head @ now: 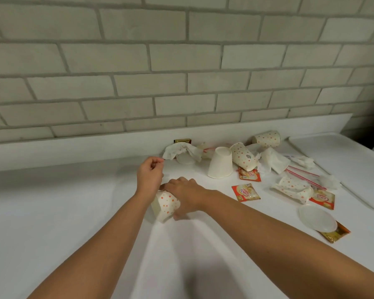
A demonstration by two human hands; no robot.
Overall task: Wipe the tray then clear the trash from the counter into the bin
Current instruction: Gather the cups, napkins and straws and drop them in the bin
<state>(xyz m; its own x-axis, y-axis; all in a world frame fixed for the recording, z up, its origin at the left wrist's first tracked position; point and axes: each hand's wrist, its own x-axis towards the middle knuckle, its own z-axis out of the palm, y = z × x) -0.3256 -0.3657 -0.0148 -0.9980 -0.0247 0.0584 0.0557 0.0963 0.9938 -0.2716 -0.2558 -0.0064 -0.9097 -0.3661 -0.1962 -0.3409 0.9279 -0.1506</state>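
Note:
My right hand (186,193) grips a dotted paper cup (166,205) that lies on its side on the white counter (73,212). My left hand (150,173) hovers just behind it, fingers curled and fingertips meeting the thumb; whether anything is pinched there is too small to tell. More trash lies to the right: an upturned white cup (220,162), dotted cups (244,156) (267,139), a crushed cup (294,188), tissues (181,151), red sachets (245,192), a plastic lid (317,217) and striped straws (304,174). A white tray (337,147) sits at the far right. No bin is in view.
A brick wall (181,61) rises behind the counter's low white upstand (73,147). The counter's left and near parts show only bare white surface. The tray's rim runs along the right edge, close to the straws and tissues.

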